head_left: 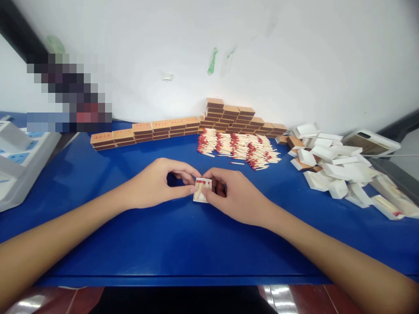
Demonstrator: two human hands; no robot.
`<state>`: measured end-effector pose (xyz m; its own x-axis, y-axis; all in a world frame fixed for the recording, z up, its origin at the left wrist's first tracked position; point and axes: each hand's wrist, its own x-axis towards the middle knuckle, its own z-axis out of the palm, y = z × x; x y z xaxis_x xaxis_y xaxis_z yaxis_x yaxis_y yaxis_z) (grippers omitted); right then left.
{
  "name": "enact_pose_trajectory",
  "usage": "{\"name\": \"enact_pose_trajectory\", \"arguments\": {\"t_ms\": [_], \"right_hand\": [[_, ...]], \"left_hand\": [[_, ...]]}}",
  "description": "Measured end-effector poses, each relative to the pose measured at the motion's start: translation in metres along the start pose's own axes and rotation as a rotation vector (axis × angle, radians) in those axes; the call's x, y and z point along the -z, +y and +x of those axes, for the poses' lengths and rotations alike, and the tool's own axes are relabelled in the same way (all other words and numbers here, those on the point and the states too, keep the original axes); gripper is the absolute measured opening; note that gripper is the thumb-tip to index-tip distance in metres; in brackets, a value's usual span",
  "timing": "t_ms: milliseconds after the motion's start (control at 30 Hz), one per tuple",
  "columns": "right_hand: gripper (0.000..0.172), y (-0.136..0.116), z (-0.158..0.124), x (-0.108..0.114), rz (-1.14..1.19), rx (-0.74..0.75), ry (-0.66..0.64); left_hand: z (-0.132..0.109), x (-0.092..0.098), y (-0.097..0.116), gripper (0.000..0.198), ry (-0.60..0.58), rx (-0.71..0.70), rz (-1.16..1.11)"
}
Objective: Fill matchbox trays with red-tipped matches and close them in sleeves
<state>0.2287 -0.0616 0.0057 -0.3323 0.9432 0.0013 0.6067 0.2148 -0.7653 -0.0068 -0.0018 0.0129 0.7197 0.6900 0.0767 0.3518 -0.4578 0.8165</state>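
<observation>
A small white matchbox tray is held between my two hands above the middle of the blue table. Several matches with red heads lie in it, heads toward the far edge. My left hand grips its left side, thumb at the near left part and fingers behind. From the right, my right hand holds it too, the thumb over the inside of the tray and the fingers curled behind. Beyond my hands lies a spread pile of red-headed matches, with one loose match at its near edge.
Stacked brown matchboxes line the wall. White empty trays and a few brown sleeves are heaped at right, near a phone. A tray with matches lies far right, a power strip far left.
</observation>
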Motion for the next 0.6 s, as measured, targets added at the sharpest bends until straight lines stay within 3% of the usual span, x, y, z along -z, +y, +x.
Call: {"name": "enact_pose_trajectory", "arguments": {"t_ms": [600], "right_hand": [[0.017,-0.0009,0.0008,-0.0011,0.003,0.004,0.016]], "left_hand": [[-0.0008,-0.0003,-0.0017,0.031,-0.004,-0.010,0.022]]}}
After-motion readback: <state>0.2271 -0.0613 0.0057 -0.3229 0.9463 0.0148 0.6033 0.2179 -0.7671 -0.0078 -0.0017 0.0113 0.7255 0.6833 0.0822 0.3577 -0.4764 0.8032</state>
